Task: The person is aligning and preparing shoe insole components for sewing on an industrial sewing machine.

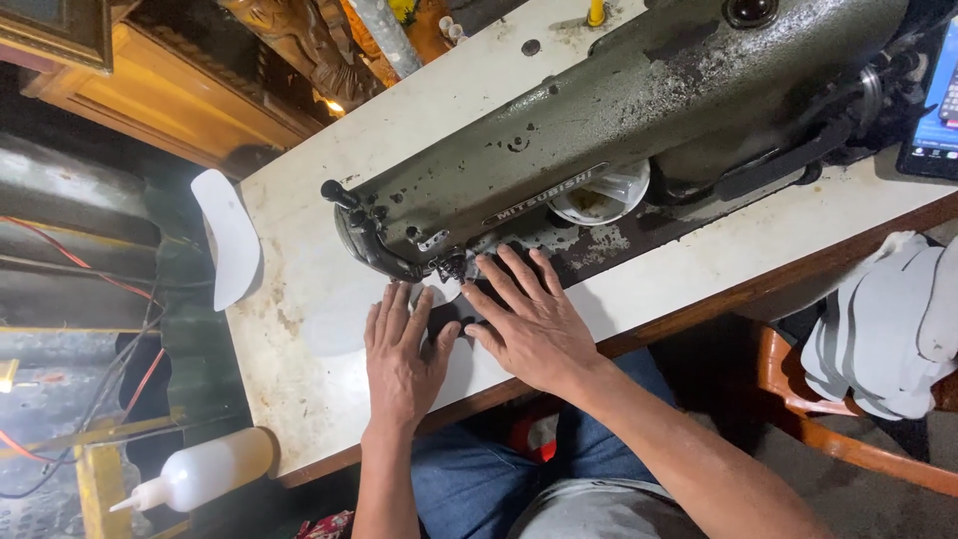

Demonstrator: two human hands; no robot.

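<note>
Both hands are laid flat with fingers spread, nothing gripped: the left hand (399, 354) and right hand (534, 324) are pressed on a thin white curved fabric piece (344, 319) lying on the worn white surface (289, 389), just before the grey-green metal sewing machine (599, 130). A white plastic squeeze bottle (200, 472) is seen off its edge.

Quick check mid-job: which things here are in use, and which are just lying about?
In use: left hand and right hand pressing a white piece at the sewing machine.
Lying about: squeeze bottle, curved white piece, stacked white pieces, phone.
</note>
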